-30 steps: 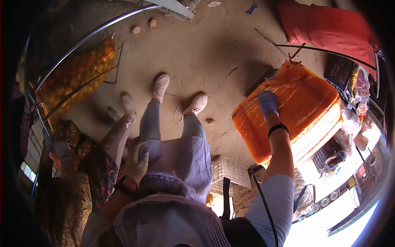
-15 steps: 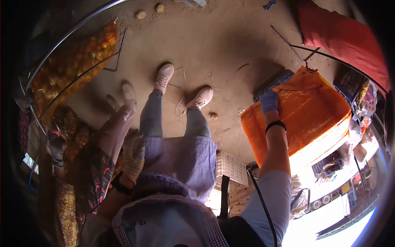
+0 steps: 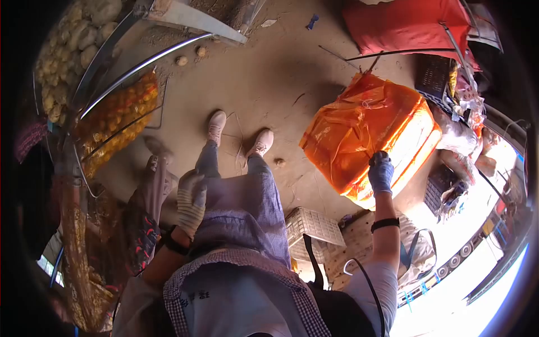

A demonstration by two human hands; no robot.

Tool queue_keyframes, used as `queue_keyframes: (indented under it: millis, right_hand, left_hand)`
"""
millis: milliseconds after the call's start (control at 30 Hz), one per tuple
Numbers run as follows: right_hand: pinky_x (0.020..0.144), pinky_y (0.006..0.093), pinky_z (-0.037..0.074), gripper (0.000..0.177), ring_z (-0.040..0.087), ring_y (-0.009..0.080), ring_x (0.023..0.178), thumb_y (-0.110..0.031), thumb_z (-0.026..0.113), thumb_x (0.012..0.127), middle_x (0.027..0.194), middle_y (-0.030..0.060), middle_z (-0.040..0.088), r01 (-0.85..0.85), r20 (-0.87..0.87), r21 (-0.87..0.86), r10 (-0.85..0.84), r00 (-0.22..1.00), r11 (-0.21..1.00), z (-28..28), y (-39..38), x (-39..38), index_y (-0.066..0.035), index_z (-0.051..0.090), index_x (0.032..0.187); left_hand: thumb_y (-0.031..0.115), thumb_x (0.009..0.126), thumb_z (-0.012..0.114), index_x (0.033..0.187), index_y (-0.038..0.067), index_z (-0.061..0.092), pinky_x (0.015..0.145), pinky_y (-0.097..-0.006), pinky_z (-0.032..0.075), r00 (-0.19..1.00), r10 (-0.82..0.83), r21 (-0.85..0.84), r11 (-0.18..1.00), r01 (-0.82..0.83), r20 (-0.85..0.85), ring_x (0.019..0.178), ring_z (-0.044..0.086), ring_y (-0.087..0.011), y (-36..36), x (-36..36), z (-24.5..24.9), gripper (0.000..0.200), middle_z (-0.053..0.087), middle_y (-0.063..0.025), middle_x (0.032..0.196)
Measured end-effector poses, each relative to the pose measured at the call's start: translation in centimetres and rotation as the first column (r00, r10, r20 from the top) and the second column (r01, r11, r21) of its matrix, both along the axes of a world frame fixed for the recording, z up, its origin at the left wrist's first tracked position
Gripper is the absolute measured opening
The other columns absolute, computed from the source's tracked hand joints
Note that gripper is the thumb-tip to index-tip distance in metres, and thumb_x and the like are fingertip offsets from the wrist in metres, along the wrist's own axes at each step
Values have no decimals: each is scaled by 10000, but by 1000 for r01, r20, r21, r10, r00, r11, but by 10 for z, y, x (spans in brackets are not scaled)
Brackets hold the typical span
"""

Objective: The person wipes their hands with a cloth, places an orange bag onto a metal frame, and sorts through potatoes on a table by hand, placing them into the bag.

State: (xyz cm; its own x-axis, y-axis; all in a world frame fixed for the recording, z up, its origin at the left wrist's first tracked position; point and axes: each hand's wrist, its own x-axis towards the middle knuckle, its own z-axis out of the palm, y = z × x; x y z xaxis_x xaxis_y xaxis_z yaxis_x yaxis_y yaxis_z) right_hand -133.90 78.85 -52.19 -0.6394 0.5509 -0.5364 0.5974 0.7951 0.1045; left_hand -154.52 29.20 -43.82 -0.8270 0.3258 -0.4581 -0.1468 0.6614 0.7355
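Note:
My right hand (image 3: 381, 172), in a blue glove with dark fingertips, is closed on the near side of a large bundle of orange sacks (image 3: 353, 132). The bundle stands on the floor to my right, and its folded upper surface is creased and shiny. In a striped, light glove, my left hand (image 3: 191, 205) hangs in front of my checked apron (image 3: 238, 205). Nothing shows in it, and its fingers are loosely extended with the thumb apart.
Potatoes fill an orange mesh sack (image 3: 126, 115) on a metal frame at left, and more potatoes (image 3: 70, 53) lie behind. Another person's legs (image 3: 157, 182) are beside me. A white crate (image 3: 314, 224), a red sack (image 3: 401, 25) and a dark crate (image 3: 432, 76) stand on my right.
My right hand has moved from the bundle's far left edge to its near side, and its fingers have closed. The view has shifted, showing more potatoes at upper left.

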Motion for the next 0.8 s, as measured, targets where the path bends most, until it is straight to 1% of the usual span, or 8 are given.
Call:
queue_keyframes:
  millis: [200,333,400,467,567,633,700,800]
  right_hand:
    - [772,467,493,162,593,357,902,-139,563,822,1013,163,597,333,108,238,-366,924,912,128,-11,165,-87,592,973]
    - [823,438,487,152,584,337,955,-206,624,781,1047,128,605,525,-31,190,-530,848,830,152,-63,249,-111,653,896]
    - [878,417,468,279,568,320,1023,-386,708,731,1078,101,610,555,1,175,-564,826,813,160,-90,216,-110,679,751]
    - [908,412,459,482,557,333,1068,-546,702,729,1158,123,596,606,24,177,-619,785,775,142,-90,179,-67,692,785]
    - [1030,436,383,815,405,398,1268,-484,775,685,1436,242,324,719,-387,199,-621,682,666,101,-64,96,3,474,1264]
    - [1046,455,359,1044,371,414,1291,-521,810,613,1445,260,300,712,-587,258,-480,652,653,71,-38,37,-20,323,1390]
    - [1038,457,360,1144,356,385,1311,-514,832,578,1448,252,305,759,-511,283,-577,637,587,56,-18,-11,-35,230,1424]
    - [879,457,472,638,572,379,1059,-370,668,773,1173,214,578,808,-290,85,-761,580,583,40,3,-11,-64,449,1289]
  left_hand:
    - [55,904,551,1110,28,566,970,-353,414,997,-21,161,986,33,-79,1117,494,-258,12,2,35,208,500,-139,1190]
    - [37,901,544,1111,29,562,968,-340,419,998,-57,185,981,57,-4,1112,499,-242,19,9,56,211,499,-128,1195]
    - [24,896,543,1110,30,562,966,-333,422,997,-65,217,975,52,50,1112,500,-236,17,20,54,215,497,-125,1196]
    - [-5,886,537,1105,33,563,959,-318,432,994,-79,253,966,57,79,1117,503,-224,18,28,53,223,493,-120,1200]
    - [8,879,546,1094,20,564,966,-321,427,991,-131,200,971,130,-6,1120,505,-230,8,39,50,216,504,-120,1178]
    - [13,875,552,1089,16,565,961,-322,428,991,-126,159,978,132,-45,1115,506,-231,-4,46,52,215,509,-120,1168]
    - [17,871,558,1084,12,566,956,-322,429,990,-122,112,985,131,-76,1111,507,-231,-10,46,60,213,514,-120,1159]
    - [24,877,565,1080,-2,566,935,-313,431,999,-50,59,997,48,21,1069,513,-206,-26,44,73,205,523,-121,1142]
